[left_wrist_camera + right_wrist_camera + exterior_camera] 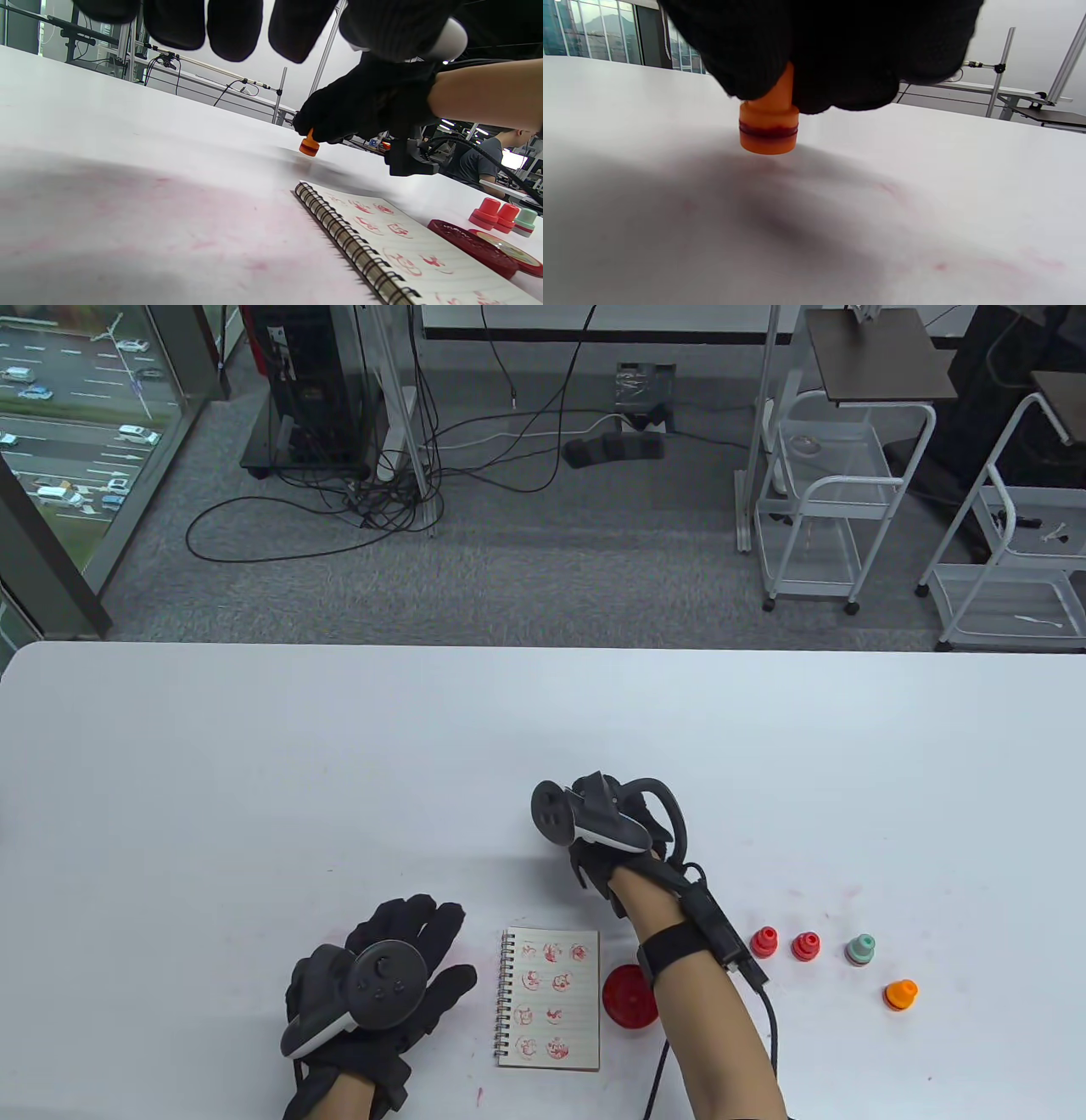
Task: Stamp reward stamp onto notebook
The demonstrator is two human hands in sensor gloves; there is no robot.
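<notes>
The spiral notebook (551,997) lies open near the table's front edge, its page covered with several red stamp prints; it also shows in the left wrist view (403,254). My right hand (594,857) is on the far side of the notebook and grips an orange stamp (768,127) by its handle, face down, just over the bare table. The left wrist view shows that stamp (309,146) under the right hand (365,110). My left hand (416,950) rests flat, fingers spread, left of the notebook and holds nothing.
A red ink pad (629,997) lies just right of the notebook, partly under my right forearm. Two red stamps (764,942) (806,946), a green stamp (860,950) and another orange stamp (901,994) stand to the right. Pink ink smears mark the table (254,780).
</notes>
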